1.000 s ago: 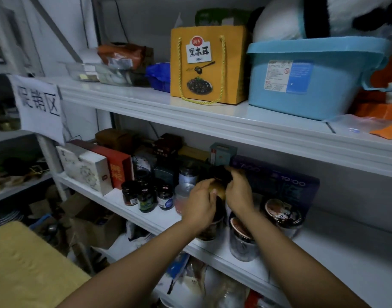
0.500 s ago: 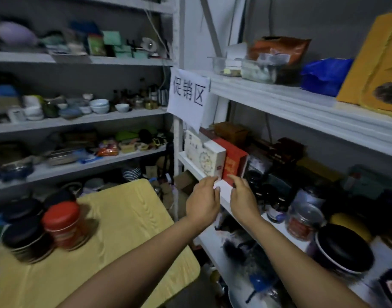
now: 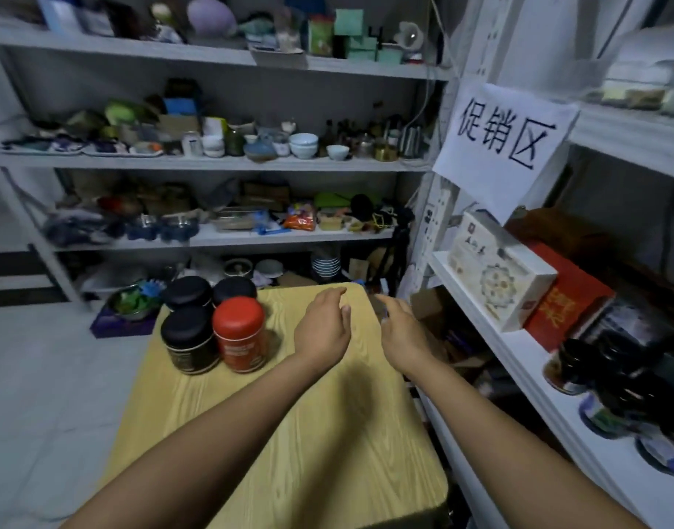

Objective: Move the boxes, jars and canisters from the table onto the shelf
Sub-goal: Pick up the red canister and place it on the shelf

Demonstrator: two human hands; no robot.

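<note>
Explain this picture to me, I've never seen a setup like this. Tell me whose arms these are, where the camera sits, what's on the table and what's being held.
There is no machine here. A person wears a wide-angle camera on the head, looking down at their own arms. The left hand and right hand are stretched forward, open, holding nothing. On the yellow table stand one red canister and three black canisters, close together. The shelf at the right carries a white box, a red box and dark jars.
</note>
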